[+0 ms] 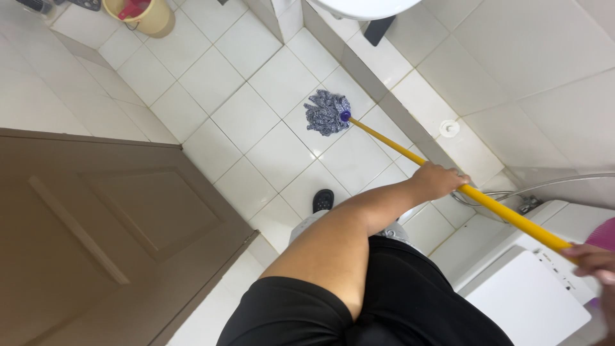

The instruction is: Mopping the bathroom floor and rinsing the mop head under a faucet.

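1. Floor (256, 115): white tiles; a brown door (109, 224) stands open at left.
2. Mop (410, 154): yellow handle slants down to a grey string head resting on the floor tiles, near the wall base.
3. Bucket (150, 16): yellow, far corner.
4. Left hand (439, 181): fingers wrapped around the handle at mid-length.
5. Right hand (592, 261): closed on the handle's upper end, partly cut off by the frame edge.

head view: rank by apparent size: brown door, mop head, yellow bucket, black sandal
1. brown door, by far, though it is nearest the camera.
2. yellow bucket, cut off by the frame edge.
3. mop head, close to the bucket, so unsure.
4. black sandal.
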